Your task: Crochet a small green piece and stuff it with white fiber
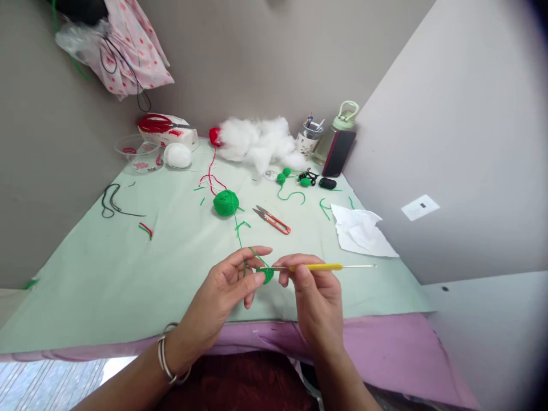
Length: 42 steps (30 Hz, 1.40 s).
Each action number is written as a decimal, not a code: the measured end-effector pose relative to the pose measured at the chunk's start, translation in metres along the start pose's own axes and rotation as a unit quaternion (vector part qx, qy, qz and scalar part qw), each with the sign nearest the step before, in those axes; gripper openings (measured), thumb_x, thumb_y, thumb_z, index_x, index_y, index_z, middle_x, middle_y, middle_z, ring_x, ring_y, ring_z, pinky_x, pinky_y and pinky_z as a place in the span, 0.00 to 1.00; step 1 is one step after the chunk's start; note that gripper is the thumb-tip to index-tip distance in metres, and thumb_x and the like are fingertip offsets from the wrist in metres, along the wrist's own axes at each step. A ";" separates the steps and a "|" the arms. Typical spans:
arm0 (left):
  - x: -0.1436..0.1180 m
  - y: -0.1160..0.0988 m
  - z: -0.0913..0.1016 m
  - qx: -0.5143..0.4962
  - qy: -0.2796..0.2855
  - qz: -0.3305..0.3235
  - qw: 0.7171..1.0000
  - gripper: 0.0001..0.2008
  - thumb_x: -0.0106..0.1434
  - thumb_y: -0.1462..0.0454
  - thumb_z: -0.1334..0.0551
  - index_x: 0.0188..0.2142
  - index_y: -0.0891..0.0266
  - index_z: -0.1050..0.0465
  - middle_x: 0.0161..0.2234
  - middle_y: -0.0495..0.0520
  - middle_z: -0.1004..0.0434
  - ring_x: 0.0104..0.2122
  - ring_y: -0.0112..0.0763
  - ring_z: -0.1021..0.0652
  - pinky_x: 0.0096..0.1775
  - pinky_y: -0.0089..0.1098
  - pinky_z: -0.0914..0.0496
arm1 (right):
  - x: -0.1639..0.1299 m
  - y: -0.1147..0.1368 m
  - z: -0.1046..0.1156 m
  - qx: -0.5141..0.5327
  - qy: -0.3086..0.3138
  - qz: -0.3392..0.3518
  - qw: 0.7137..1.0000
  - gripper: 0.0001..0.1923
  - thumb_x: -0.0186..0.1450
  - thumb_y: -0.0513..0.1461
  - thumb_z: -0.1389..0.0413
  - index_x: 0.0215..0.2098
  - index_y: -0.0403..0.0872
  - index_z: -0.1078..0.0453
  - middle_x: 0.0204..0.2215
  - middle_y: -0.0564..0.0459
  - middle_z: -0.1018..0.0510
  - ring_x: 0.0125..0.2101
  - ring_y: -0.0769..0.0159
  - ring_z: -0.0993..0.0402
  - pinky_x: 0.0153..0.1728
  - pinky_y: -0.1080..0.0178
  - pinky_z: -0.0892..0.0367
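Observation:
Between thumb and fingers, my left hand (233, 279) pinches a small green crocheted piece (268, 275). Green yarn runs over its raised index finger and back to a green yarn ball (226, 203) on the table. My right hand (314, 285) is closed around the yellow handle of a crochet hook (321, 266). One metal end of the hook lies at the top edge of the green piece; its other end points right. Thread snips (272, 220) with orange handles lie just beyond my hands.
White stuffing (261, 142) is heaped at the back, beside a red yarn ball (214, 136). A white yarn ball (177, 155) is at back left. Several small green balls (281, 178), a phone (339, 154) and a bottle (324, 149) stand or lie back right. Crumpled white paper (362, 230) lies right.

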State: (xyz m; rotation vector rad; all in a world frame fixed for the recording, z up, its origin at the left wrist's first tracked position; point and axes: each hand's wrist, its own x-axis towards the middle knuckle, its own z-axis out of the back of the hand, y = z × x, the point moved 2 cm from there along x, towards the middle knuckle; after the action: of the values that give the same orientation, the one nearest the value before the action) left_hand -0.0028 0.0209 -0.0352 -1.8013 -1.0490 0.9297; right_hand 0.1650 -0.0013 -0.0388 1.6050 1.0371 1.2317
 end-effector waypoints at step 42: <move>0.003 -0.007 -0.007 -0.056 0.011 0.022 0.998 0.16 0.64 0.59 0.26 0.52 0.54 0.16 0.33 0.46 0.29 0.23 0.17 0.36 0.26 0.23 0.40 | 0.001 0.011 -0.005 -0.074 0.001 0.053 0.996 0.09 0.74 0.38 0.41 0.41 0.51 0.17 0.34 0.52 0.16 0.30 0.67 0.24 0.33 0.63 0.26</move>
State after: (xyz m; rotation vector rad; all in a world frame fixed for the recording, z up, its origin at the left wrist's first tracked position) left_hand 0.0026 0.0233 -0.0268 -1.9289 -1.0697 0.8894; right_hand 0.1615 -0.0036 -0.0273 1.5607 0.8505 1.3481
